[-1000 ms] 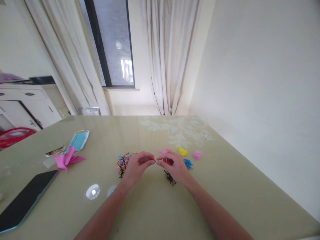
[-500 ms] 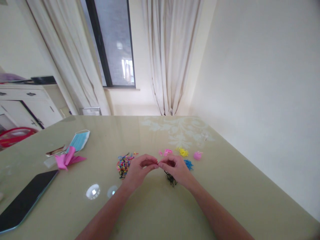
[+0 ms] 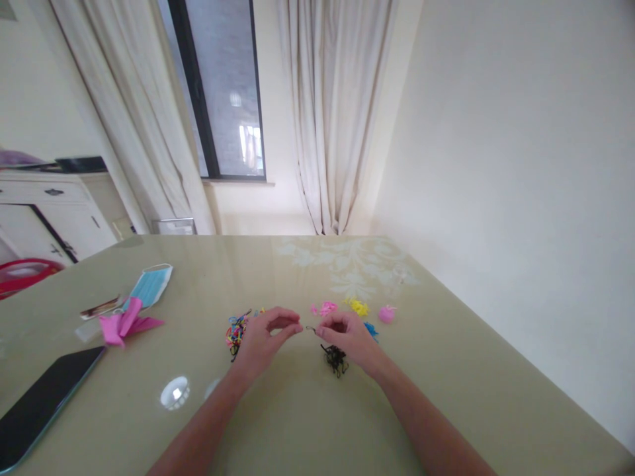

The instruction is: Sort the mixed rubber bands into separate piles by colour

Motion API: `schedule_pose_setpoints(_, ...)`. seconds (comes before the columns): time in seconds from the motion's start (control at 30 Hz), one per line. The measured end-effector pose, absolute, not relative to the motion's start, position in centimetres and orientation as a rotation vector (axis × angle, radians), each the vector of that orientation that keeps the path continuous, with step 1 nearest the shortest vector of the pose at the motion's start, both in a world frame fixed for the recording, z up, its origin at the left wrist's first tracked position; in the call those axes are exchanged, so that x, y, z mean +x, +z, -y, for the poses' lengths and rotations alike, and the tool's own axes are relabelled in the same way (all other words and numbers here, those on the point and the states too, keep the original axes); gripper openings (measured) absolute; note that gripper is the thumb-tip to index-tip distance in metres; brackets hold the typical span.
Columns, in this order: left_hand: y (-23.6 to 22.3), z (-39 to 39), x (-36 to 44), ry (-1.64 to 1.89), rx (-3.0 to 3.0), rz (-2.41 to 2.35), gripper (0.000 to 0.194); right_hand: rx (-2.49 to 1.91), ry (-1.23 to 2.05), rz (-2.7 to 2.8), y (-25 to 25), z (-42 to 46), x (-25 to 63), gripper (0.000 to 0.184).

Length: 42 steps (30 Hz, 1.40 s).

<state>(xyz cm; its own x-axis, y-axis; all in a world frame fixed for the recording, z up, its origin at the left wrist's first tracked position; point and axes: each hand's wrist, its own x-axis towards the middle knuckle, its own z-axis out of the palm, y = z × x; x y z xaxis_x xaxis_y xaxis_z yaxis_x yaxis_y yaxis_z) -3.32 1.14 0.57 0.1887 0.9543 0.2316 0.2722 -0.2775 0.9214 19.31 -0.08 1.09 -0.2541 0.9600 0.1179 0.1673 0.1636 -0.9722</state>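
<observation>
My left hand point(image 3: 262, 338) and my right hand point(image 3: 348, 338) hover close together over the glossy olive table point(image 3: 307, 410), fingertips almost meeting. My right hand pinches a small dark elastic band point(image 3: 310, 328) that sticks out toward the left hand. The left hand's thumb and fingers are pinched too; what they hold is too small to see. A mixed-colour pile of small bands point(image 3: 235, 331) lies just left of my left hand. A black pile point(image 3: 334, 358) lies under my right hand. Behind the hands lie pink point(image 3: 326, 308), yellow point(image 3: 358, 307) and blue point(image 3: 370, 328) piles.
A pink blob-like object point(image 3: 385, 313) lies right of the yellow pile. At the left are a blue face mask point(image 3: 150, 287), a pink ribbon bow point(image 3: 122, 324), a small card point(image 3: 99, 307) and a dark tablet point(image 3: 40, 403). The wall runs along the table's right edge.
The hands drew together until the fingertips touched, then parted slightly, with a dark band now showing at my right fingertips. The view shifted a little.
</observation>
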Motion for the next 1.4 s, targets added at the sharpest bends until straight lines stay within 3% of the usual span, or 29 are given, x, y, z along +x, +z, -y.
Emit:
schedule_pose_setpoints(0.1, 0.5, -2.0, -5.2, 1.06, 1.954, -1.578, 0.024, -1.062, 1.194, 1.525, 1.8, 0.1, 19.9, 0.035)
schedule_pose_setpoints(0.3, -0.6, -2.3, -7.2, 0.505, 2.202, -2.139, 0.028, -1.034, 1.262, 1.455, 3.5, 0.5, 21.3, 0.036)
schedule_pose_setpoints(0.63, -0.6, -2.6, -6.8, 0.506, 2.172, -2.074, 0.017, -0.959, 1.253, 1.357, 3.6, 0.3, 22.8, 0.034)
schedule_pose_setpoints(0.93, -1.4, -3.6, -7.1, 0.587, 2.197, -2.118, 0.032, -0.969, 1.196, 1.326, 3.5, 0.0, 22.7, 0.036)
schedule_pose_setpoints(1.4, -1.4, -3.7, -6.9, 0.673, 2.263, -2.085, 0.018, -0.884, 1.173, 1.425, 5.4, 1.4, 23.0, 0.036)
